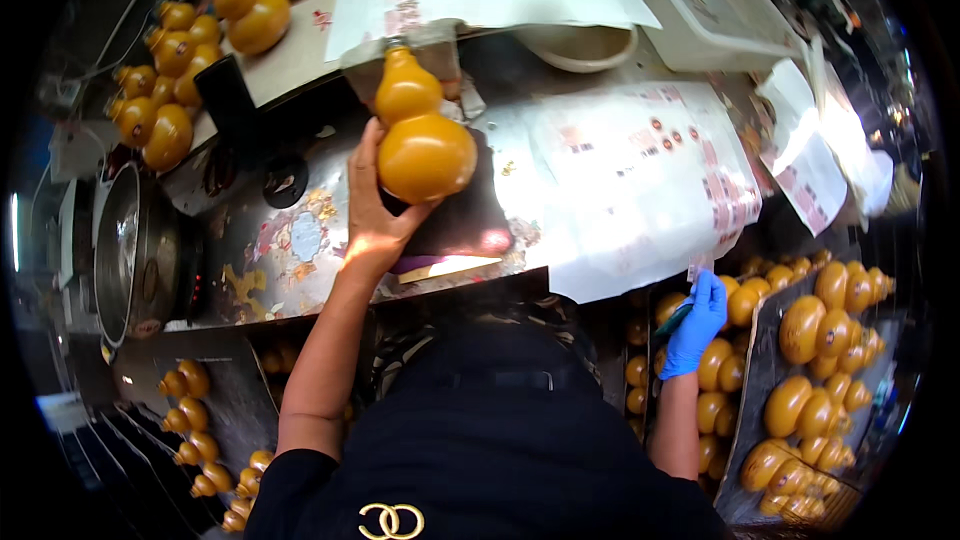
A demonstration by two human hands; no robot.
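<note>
My bare left hand (372, 225) grips a glossy amber gourd-shaped bottle (428, 155) by its wide lower bulb. The bottle lies tilted over the bench, its narrow neck pointing away from me toward a small box-like block (365, 75). In a blue glove, my right hand (695, 325) is off the bench's front edge at the right. A small pale label with reddish print (699, 264) is pinched at its fingertips. Part of a dark green flat object (675, 319) shows at the palm; its kind is unclear. Printed label sheets (630, 200) lie nearest to this hand.
More gourd bottles (258, 20) crowd the back left, with others on racks (805, 330) at lower right and lower left (190, 415). A metal pan (120, 250) stands at the left. Behind are a bowl (580, 50) and a pale plastic tray (710, 50).
</note>
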